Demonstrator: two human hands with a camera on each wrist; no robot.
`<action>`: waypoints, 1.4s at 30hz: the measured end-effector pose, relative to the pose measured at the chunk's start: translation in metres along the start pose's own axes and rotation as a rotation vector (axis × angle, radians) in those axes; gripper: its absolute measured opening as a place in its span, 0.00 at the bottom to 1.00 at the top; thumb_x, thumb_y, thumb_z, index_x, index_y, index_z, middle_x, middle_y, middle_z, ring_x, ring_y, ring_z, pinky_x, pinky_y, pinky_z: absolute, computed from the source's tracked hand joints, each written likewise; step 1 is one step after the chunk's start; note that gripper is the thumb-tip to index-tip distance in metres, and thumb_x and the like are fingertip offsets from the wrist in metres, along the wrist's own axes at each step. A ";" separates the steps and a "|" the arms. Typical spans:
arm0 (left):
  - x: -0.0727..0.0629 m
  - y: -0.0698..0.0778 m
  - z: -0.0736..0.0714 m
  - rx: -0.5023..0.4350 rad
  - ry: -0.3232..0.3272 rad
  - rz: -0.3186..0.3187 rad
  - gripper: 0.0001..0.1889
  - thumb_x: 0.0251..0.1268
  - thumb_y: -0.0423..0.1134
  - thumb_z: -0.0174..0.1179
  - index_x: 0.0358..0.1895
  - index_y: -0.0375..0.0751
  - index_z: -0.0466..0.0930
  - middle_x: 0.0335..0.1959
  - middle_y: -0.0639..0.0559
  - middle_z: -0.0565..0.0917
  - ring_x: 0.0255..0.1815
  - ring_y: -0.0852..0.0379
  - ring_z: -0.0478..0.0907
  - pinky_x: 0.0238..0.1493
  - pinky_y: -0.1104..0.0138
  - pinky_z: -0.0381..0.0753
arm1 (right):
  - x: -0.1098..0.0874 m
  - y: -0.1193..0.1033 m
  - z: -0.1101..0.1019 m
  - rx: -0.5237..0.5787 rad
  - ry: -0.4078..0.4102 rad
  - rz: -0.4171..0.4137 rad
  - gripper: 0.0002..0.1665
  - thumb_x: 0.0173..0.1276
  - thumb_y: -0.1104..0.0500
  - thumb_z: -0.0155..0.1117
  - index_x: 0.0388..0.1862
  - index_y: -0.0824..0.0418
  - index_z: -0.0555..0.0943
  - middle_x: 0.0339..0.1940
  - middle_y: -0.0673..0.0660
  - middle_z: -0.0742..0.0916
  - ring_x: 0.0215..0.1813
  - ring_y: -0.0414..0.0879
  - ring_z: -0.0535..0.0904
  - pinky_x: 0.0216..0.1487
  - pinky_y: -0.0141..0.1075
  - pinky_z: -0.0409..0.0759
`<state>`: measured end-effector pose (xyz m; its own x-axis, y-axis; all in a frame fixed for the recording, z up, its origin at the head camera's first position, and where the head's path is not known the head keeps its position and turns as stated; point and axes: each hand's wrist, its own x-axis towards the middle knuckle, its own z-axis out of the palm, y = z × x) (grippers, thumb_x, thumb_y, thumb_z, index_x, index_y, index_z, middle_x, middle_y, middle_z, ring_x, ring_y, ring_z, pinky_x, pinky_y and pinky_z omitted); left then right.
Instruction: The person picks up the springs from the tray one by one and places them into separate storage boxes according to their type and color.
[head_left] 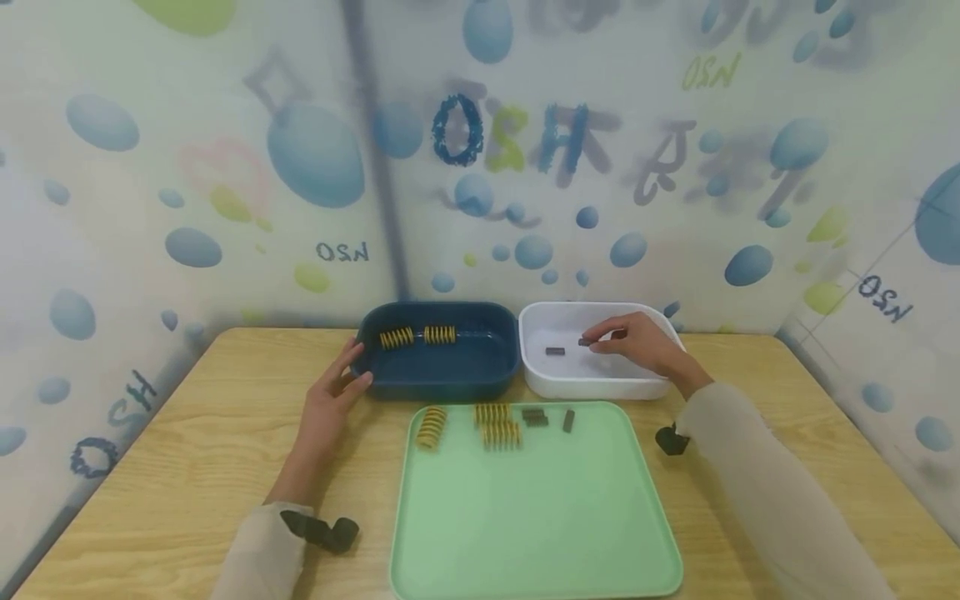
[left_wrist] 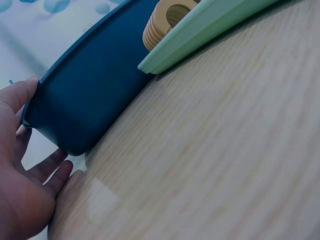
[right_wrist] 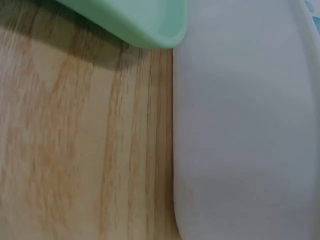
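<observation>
My left hand (head_left: 333, 396) holds the left end of the dark blue bin (head_left: 442, 387), with fingertips at its rim and corner. Two yellow coil springs (head_left: 439, 334) lie in that bin. Inside the white bin (head_left: 600, 387), my right hand (head_left: 637, 340) pinches a small dark spring (head_left: 583, 342) between thumb and fingers, low over the floor. Another small dark spring (head_left: 555, 352) lies to its left. The right wrist view shows only the white bin's outer wall (right_wrist: 240, 125), not the hand.
In front of both bins lies a green tray (head_left: 525, 517). Along its far edge are three yellow springs (head_left: 431, 427) and a few small dark springs (head_left: 568, 421). The wooden table (head_left: 195, 467) ends at a patterned wall behind the bins.
</observation>
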<state>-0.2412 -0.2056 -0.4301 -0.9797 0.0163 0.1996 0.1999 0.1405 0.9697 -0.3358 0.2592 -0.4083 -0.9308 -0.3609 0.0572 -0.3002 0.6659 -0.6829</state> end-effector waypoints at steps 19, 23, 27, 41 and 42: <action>0.002 -0.001 0.002 -0.006 -0.011 0.011 0.29 0.71 0.37 0.56 0.71 0.35 0.60 0.77 0.49 0.51 0.69 0.39 0.58 0.51 0.81 0.69 | 0.014 0.000 0.011 -0.080 -0.019 0.067 0.10 0.59 0.62 0.71 0.40 0.57 0.89 0.40 0.51 0.88 0.46 0.49 0.77 0.47 0.40 0.74; 0.001 0.000 0.002 -0.012 -0.009 0.007 0.28 0.71 0.35 0.55 0.71 0.34 0.60 0.77 0.48 0.51 0.69 0.39 0.59 0.51 0.81 0.69 | 0.015 0.002 0.014 -0.087 -0.028 0.083 0.10 0.59 0.63 0.71 0.40 0.57 0.89 0.41 0.51 0.88 0.45 0.49 0.76 0.46 0.40 0.74; 0.001 0.000 0.001 -0.005 -0.006 0.004 0.28 0.71 0.35 0.55 0.71 0.35 0.60 0.77 0.47 0.51 0.68 0.39 0.59 0.51 0.81 0.69 | 0.017 0.004 0.015 -0.106 -0.034 0.076 0.09 0.59 0.63 0.71 0.40 0.56 0.89 0.41 0.52 0.88 0.45 0.49 0.77 0.47 0.41 0.74; -0.001 0.001 0.000 0.013 -0.002 -0.011 0.28 0.71 0.37 0.55 0.72 0.37 0.60 0.77 0.51 0.52 0.69 0.41 0.59 0.52 0.81 0.68 | 0.020 0.008 0.019 -0.143 -0.038 0.065 0.09 0.60 0.62 0.71 0.40 0.56 0.88 0.40 0.51 0.88 0.41 0.48 0.75 0.43 0.39 0.73; -0.001 0.001 0.000 0.014 -0.002 -0.010 0.28 0.71 0.37 0.55 0.72 0.36 0.60 0.77 0.50 0.52 0.69 0.41 0.59 0.52 0.82 0.68 | 0.020 0.007 0.019 -0.143 -0.038 0.067 0.09 0.60 0.62 0.70 0.40 0.56 0.88 0.40 0.51 0.88 0.41 0.48 0.75 0.43 0.39 0.73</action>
<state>-0.2405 -0.2055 -0.4291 -0.9816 0.0169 0.1900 0.1903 0.1545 0.9695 -0.3522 0.2447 -0.4257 -0.9419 -0.3356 -0.0143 -0.2672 0.7742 -0.5737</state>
